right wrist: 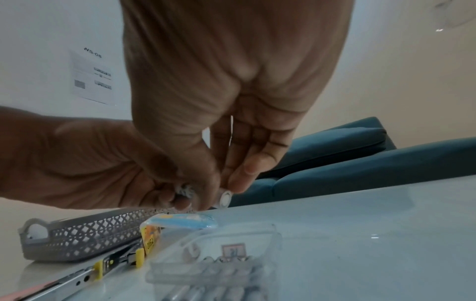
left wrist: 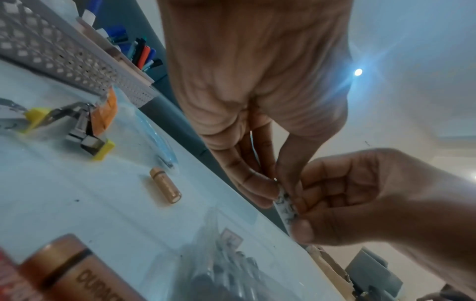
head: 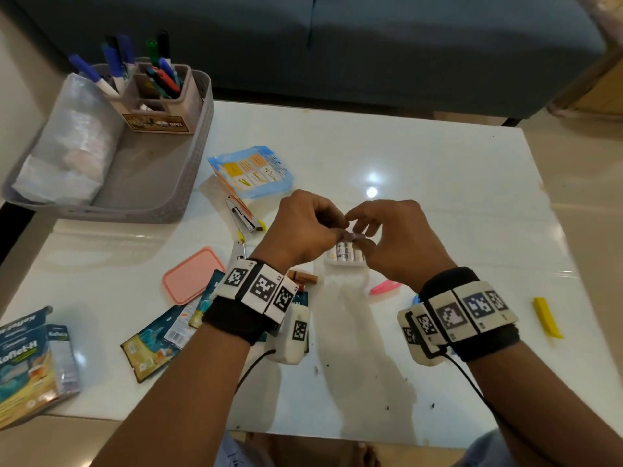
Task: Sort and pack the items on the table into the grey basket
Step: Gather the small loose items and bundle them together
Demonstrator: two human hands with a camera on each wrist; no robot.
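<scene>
- Both hands meet above the middle of the white counter (head: 438, 183), fingertips together on one small white battery (left wrist: 285, 207).
- Left hand (head: 303, 227) pinches the battery's one end, fingers curled; right hand (head: 391, 234) pinches the other end, thumb under it.
- Battery mostly hidden by fingers in the head view; only a sliver shows. Print on it unreadable. In the right wrist view its round end cap peeks out past the fingers.
- Clear battery case (head: 345, 256) sits on the counter right under the hands, white batteries in it; count can't be told, hands cover part of it.
- Grey basket (head: 161, 183) at the far left corner of the counter, well apart from the hands. Holds a pen holder (head: 158, 106) full of markers and a clear plastic bag (head: 74, 143); bag contents hard to make out.
- Loose on the counter: blue packet (head: 251, 171), stapler (head: 242, 215), pink lid (head: 192, 274), copper battery (head: 303, 277) partly behind the left wrist, pink clip (head: 384, 286), yellow clip (head: 547, 318).
- Sachets (head: 161, 338) near the left forearm, partly under the wristband; medicine boxes (head: 30, 362) cut off by the left edge.
- Second copper battery very close to the left wrist lens, blurred, cut off at the bottom.
</scene>
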